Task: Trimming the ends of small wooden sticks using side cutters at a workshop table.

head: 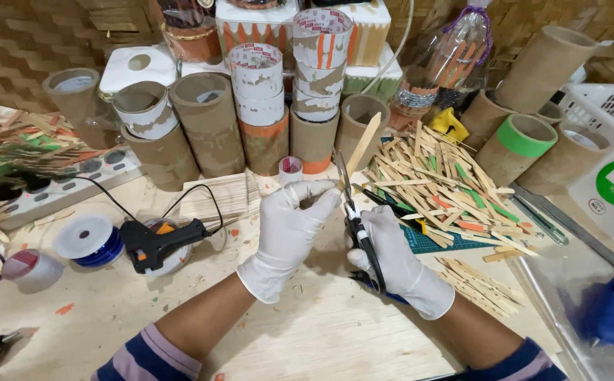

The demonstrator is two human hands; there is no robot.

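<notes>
The left hand [289,229], in a white glove, pinches the lower end of a flat wooden stick [360,147] between thumb and fingertips, so its grasp is narrow and closed on the wood. The stick rises up and to the right from that pinch, its long axis tilted toward the cardboard tubes [271,127] at the back of the table [307,331]. The right hand [395,264], also gloved, is wrapped around the black handles of the scissors [357,226], whose blades point up and slightly left and meet the stick just above the left fingertips (whether the blades are parted or closed on the wood cannot be told from here). Both hands are almost touching, with the left nearer the stick's base and the right just below and to the right of it. Just right of the scissors lies a loose pile of sticks [441,183] on a green cutting mat [434,243], close enough to crowd the right wrist. To the left there is more room: a black glue gun [162,243] and a blue spool [88,240] lie well apart from the hands, with bare tabletop between and in front of the forearms.
</notes>
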